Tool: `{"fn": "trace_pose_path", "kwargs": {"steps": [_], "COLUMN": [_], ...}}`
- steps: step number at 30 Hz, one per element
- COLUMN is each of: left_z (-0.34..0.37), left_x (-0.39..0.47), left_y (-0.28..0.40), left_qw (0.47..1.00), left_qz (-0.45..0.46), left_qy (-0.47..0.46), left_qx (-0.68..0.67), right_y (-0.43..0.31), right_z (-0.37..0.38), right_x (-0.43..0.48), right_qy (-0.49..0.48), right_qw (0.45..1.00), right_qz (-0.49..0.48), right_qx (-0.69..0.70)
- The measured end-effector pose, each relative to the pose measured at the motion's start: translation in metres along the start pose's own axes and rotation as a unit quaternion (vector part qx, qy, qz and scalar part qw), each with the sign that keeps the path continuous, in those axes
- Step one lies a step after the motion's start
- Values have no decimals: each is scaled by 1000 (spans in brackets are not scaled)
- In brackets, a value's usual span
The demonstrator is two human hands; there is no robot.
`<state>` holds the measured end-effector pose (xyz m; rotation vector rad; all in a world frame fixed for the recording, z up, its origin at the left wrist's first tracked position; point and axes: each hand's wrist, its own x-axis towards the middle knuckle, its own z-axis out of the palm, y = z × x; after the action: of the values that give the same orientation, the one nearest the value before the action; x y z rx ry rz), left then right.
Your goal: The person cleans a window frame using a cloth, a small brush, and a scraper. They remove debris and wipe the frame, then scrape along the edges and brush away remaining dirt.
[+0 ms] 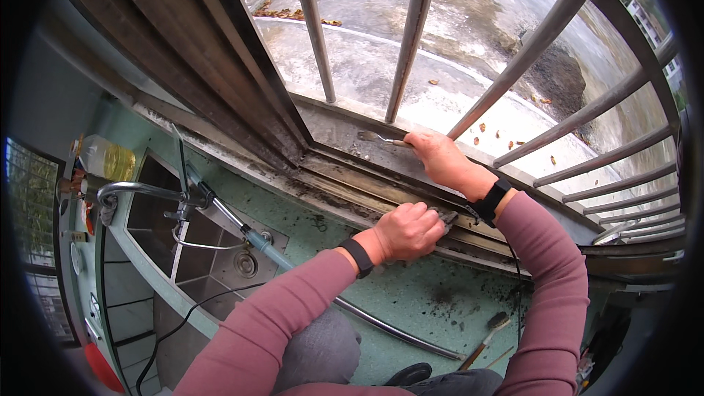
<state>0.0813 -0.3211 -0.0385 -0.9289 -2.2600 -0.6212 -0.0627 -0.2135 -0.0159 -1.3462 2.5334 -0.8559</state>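
Note:
My right hand (443, 162) grips the thin handle of a small flat-headed tool (375, 136); whether it is a brush or a scraper I cannot tell. Its head rests over the dusty outer sill (335, 126), beyond the window frame. Below it, my left hand (410, 231) is closed around a dirty grey piece, apparently a rag (444, 219), mostly hidden by the fingers. That hand is at the sliding-window track (352, 184), whose grooves carry black grime. A sliding window panel (220, 66) stands at the left end of the exposed track.
Metal security bars (415, 38) rise outside. On the green countertop (407, 291) lie dirt, a wooden-handled brush (487, 338) and a metal pole (407, 330). Left are a steel sink (206, 286), a faucet (143, 187) and an oil bottle (113, 158). A black cable (187, 313) crosses the sink.

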Motion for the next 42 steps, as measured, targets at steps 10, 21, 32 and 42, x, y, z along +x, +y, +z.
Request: {"fn": "trace_pose_path", "kwargs": {"steps": [10,21,32,42], "left_z": [1,1,1,1], "left_x": [1,1,1,-1], "left_y": [0,0,0,0], "left_qw": [1000,1000,1000,1000], "left_qz": [1,0,1,3], "left_qy": [26,29,28,25], "left_qx": [-12,-8,-6,0], "right_y": [-10,-8,-12,-15], "right_z": [10,12,-6,-13], "right_x": [-11,-2,-4,-9], "right_qy": [-67,-104,-164,-104], "right_qw": [995,989,965,950], "right_qz": [51,45,131,177], "right_qx": [49,99,160,235]}}
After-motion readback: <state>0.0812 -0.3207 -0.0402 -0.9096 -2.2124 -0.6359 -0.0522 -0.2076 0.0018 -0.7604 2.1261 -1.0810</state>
